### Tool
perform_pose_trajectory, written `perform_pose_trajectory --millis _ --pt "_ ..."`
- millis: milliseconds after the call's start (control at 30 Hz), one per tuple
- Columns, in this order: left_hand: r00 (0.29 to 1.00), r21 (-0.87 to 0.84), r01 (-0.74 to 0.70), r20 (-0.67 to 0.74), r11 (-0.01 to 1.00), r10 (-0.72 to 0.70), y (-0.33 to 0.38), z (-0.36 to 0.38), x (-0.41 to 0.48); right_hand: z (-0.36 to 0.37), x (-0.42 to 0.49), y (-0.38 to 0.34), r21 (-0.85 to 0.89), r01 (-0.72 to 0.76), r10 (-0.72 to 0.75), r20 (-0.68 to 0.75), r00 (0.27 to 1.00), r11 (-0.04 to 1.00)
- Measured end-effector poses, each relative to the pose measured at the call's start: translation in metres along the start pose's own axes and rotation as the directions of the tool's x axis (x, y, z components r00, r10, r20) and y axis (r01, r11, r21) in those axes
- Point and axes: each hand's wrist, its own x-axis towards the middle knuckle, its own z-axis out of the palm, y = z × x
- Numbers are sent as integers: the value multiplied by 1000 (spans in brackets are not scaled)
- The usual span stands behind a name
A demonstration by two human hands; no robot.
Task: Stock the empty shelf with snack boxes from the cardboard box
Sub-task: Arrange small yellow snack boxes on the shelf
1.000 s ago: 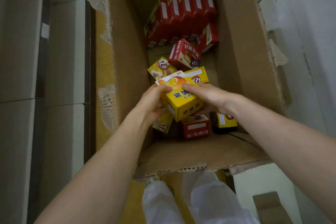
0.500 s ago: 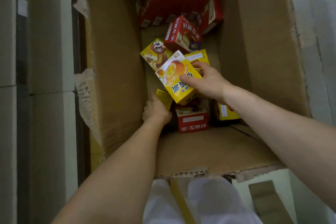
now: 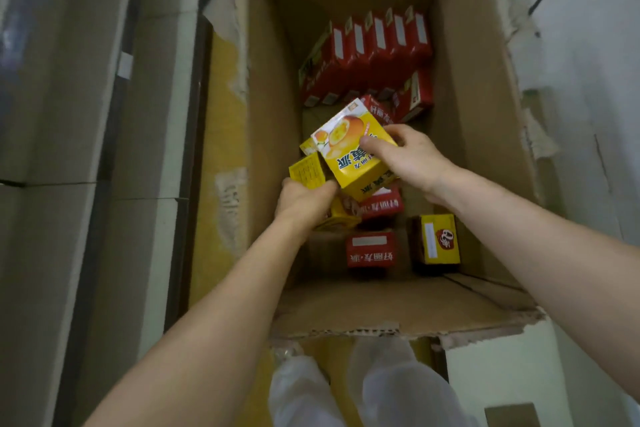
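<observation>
- My right hand (image 3: pixel 412 156) is clamped on a yellow box (image 3: pixel 353 152) at mid-frame, with the thumb across its printed face and the fingers behind it.
- My left hand (image 3: pixel 304 199), just lower left of it, curls round a small box (image 3: pixel 308 172), also yellow, gripping it from below. The two boxes meet at an edge.
- Both boxes are up off the floor of the carton (image 3: pixel 464 114) but between its walls. The shelf is not in view.
- To do this well, I would raise both hands straight up and keep my elbows in, so no corner catches a wall or the torn flap (image 3: pixel 398 308) at the lower edge.
- I should squeeze on opposite faces only as hard as the thin card can take. Dented packs look bad on a shelf.
- It would help to turn both printed faces the same way on the way up.
- There is plenty left. A red row (image 3: pixel 374 55) stands in the upper part of the frame, and a red box (image 3: pixel 372 250) lies loose lower down.
</observation>
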Motion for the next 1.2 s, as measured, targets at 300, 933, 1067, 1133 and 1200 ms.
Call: perform_pose_trajectory --millis 300,933,1067,1133,1200 --pt "981 -439 43 189 897 46 57 -109 -89 4 -55 -132 134 184 -196 83 977 974" --pt "919 -767 -395 -326 506 223 -5 -405 -243 214 -243 -352 239 462 -513 531 674 854" --pt "882 -760 -470 -423 450 206 -41 -467 -270 272 -288 -379 263 489 -538 599 593 832" --pt "861 -743 -506 -468 439 200 -57 -496 -280 299 -308 -391 274 500 -549 617 564 822" --pt "842 -731 -534 -505 425 188 -71 -522 -291 324 -326 -401 282 509 -554 642 530 813"
